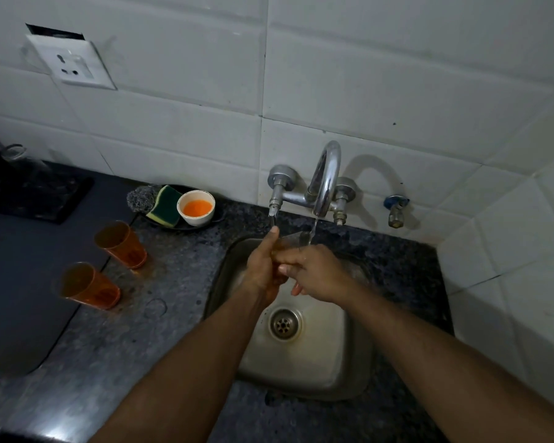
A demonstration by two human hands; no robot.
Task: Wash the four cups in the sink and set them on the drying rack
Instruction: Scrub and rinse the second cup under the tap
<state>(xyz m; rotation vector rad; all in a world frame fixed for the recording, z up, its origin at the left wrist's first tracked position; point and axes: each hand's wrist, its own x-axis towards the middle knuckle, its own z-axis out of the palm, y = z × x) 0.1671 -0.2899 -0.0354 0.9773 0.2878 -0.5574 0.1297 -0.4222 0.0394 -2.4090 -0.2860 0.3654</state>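
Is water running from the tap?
Yes: a thin stream falls from the tap spout onto the joined left hand and right hand.

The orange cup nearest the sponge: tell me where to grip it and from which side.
The orange cup stands upright on the counter, mouth open, walls tapering to the base. Come from the sink side with the left hand, fingers round the wider upper wall; the second cup likely crowds the near side.

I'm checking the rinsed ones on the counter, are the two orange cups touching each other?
Apart. The head view shows the far orange cup and the near orange cup standing on the counter left of the sink, with a plain strip of bare counter between them.
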